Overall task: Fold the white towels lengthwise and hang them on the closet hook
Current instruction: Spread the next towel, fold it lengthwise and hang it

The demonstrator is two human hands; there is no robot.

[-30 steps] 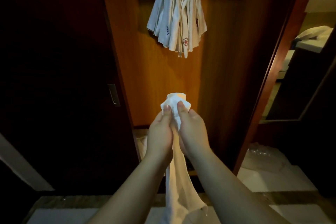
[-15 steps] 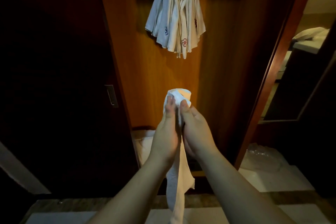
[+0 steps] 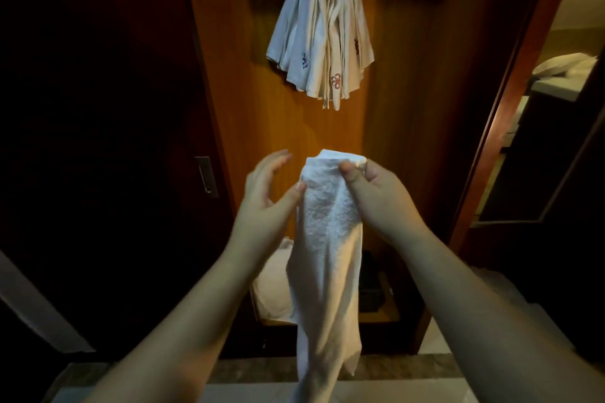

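A white towel [image 3: 327,239] hangs down in a long narrow fold in front of me. My right hand [image 3: 370,186] pinches its top edge, thumb on the near side. My left hand [image 3: 268,186] is beside the towel with fingers spread and relaxed; only its thumb tip touches the towel's left edge. High on the wooden closet panel, several white towels [image 3: 320,42] with small embroidered marks hang bunched over the hook, which they hide.
A dark closet door with a metal pull [image 3: 206,177] stands at left. More white cloth [image 3: 275,281] lies on the low closet shelf behind the towel. A doorway [image 3: 540,108] opens at right onto a lit room.
My left hand has let go of the towel's top and opened to the left. My right hand alone now holds it, and the towel has spread wider.
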